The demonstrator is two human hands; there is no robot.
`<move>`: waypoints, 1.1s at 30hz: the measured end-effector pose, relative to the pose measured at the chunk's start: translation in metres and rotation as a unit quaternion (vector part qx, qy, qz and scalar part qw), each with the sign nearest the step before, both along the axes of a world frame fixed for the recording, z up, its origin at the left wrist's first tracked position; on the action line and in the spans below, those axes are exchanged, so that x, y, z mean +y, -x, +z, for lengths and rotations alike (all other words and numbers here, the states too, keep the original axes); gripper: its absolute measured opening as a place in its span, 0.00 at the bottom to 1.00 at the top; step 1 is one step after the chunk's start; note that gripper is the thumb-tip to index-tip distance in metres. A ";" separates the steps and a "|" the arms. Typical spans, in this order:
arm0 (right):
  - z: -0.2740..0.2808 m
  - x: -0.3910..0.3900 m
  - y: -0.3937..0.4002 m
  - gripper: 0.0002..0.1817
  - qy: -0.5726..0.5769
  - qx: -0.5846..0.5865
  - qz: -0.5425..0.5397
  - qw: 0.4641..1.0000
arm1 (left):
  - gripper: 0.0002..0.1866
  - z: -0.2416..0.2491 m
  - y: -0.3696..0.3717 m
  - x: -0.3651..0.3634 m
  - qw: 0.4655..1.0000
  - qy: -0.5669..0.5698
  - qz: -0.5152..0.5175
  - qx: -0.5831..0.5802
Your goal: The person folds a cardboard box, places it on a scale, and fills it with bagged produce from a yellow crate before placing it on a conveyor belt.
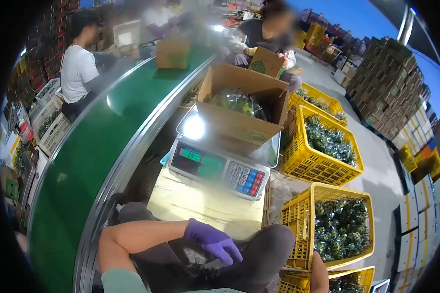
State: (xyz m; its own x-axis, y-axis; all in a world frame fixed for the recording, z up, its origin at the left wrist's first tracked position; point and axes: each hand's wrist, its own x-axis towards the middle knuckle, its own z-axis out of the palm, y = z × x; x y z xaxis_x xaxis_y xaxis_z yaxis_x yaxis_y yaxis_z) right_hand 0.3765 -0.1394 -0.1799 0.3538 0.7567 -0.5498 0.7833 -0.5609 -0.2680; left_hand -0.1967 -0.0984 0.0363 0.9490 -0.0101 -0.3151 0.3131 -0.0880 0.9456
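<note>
My left hand [214, 242], in a purple glove, hangs over my lap between my knees. Its fingers point down and to the right, slightly apart, with nothing visible in them. Below it lies something dark and partly shiny that I cannot make out. Only part of my right arm [319, 273] shows, at the lower right beside the yellow crates; the hand itself is out of view. Nearest that arm stands a yellow crate [312, 232] filled with clear bags of dark leafy greens [342, 224]. Another yellow crate [322, 287] of greens is partly visible below it.
Ahead, a digital scale [217, 166] carries an open cardboard box [247, 132] holding clear bags. A green conveyor belt [90, 151] runs along my left, with a closed carton [173, 53] farther along. Co-workers sit beyond. More yellow crates [322, 168] and stacked cartons [386, 83] stand right.
</note>
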 end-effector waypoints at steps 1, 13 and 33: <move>0.002 -0.002 -0.002 0.21 0.009 -0.008 0.008 1.000 | 0.29 0.001 0.001 0.000 1.000 -0.004 -0.001 -0.003; 0.400 0.091 0.198 0.32 -0.640 0.021 0.157 0.752 | 0.28 0.026 0.006 -0.006 1.000 0.007 0.008 -0.026; 0.432 0.224 0.403 0.13 -0.618 0.097 0.430 0.650 | 0.24 0.027 0.007 -0.009 0.995 -0.028 0.074 -0.062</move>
